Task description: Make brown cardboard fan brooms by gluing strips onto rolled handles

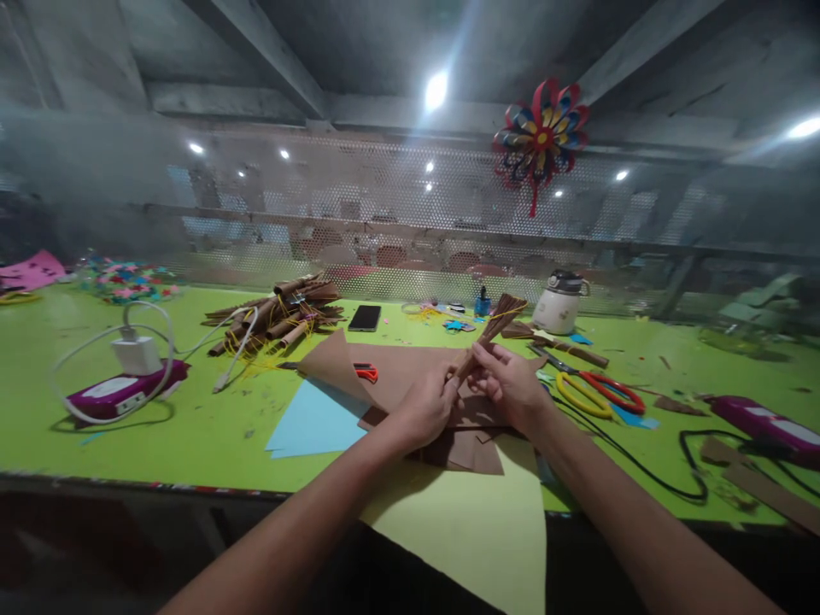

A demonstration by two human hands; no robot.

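Over the middle of the lime-green table [192,410], through the head camera I have from afar, a pleated brown paper bundle [503,318] slants up and away between the two hands, its ridged folds fanning at the far end, where yellow thread crosses them. Beneath lies a smooth brown sheet [410,363], one corner curling upward, with flat blue paper [317,420] beside it and a pale yellow sheet [474,521] drooping over the near edge. More stiff brown rolls and pleats sit heaped in a pile [285,318] at the left. Behind the hands stands a rounded white jug [554,309] with a dark lid (its contents are hidden from me), and near it a small blue bottle [483,303], whose filling I cannot make out. Both forearms reach in from below and converge. The left hand [428,403] has its fingers curled closed on the bundle's lower end; the right hand [509,380] pinches just above, thumb against forefinger, its other fingers loosely bent.
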